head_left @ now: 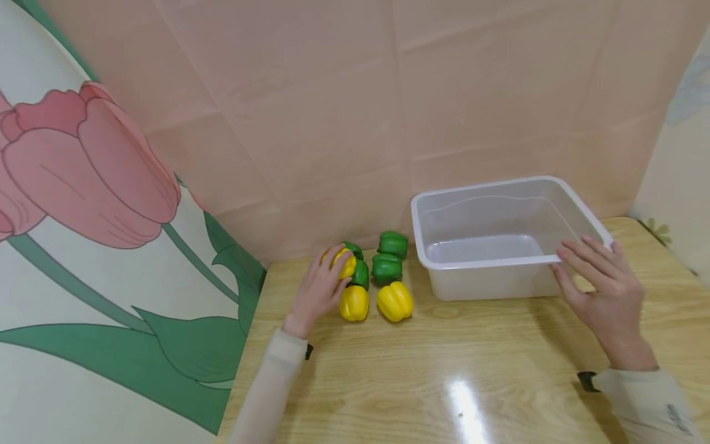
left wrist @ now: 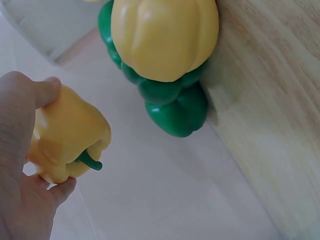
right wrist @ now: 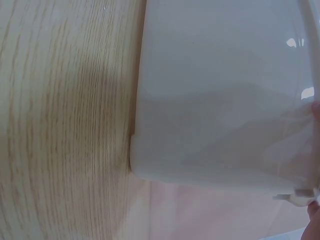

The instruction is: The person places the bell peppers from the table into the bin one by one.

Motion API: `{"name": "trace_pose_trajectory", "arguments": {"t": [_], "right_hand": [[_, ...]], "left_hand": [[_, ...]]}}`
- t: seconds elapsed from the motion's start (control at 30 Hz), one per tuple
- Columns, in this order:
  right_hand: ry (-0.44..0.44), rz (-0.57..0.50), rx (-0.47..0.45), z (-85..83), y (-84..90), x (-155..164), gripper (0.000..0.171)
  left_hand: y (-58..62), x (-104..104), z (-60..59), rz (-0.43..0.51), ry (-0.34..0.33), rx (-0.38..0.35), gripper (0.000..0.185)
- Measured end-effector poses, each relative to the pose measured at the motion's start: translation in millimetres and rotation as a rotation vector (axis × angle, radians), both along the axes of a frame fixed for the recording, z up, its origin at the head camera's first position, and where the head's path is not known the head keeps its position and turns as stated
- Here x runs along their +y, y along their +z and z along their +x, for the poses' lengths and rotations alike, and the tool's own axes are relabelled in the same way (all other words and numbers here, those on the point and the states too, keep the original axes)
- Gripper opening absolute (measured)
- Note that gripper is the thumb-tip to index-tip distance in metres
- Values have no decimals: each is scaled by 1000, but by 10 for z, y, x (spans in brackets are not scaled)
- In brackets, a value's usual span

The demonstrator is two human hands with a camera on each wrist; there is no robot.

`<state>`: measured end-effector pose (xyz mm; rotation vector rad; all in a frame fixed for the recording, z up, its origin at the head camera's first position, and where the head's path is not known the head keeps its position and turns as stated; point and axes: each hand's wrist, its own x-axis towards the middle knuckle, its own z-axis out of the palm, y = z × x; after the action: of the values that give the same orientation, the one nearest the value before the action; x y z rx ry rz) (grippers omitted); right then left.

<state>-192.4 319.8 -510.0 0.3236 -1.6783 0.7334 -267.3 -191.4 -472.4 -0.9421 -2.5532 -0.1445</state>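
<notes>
My left hand grips a yellow bell pepper, its green stem pointing away from the palm. In the head view that pepper is partly covered by my fingers and appears over the green bell peppers. Several green peppers sit grouped on the table, with two yellow peppers in front of them. At the right, my right hand holds the rim of a whitish plastic bin near its front right corner, thumb on the outer side. The right wrist view mostly shows the bin's outer wall.
The wooden table carries the peppers and the bin. A pinkish cloth backdrop hangs behind them. On the left stands a wall with a large tulip picture; a pale wall stands on the right.
</notes>
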Motion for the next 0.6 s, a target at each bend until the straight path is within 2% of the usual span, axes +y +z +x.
{"name": "trace_pose_trajectory", "arguments": {"t": [0.23,0.37,0.6], "right_hand": [[6,-8,1,26,31,-29,38],[8,-4,3,44,40,-32,39],[10,6,-5,28,41,-26,39]], "left_hand": [[50,21,-15,-7,-10,17,59],[104,64,-32,9,-33,31,58],[194,117,-67,-1,-34,44,59]]}}
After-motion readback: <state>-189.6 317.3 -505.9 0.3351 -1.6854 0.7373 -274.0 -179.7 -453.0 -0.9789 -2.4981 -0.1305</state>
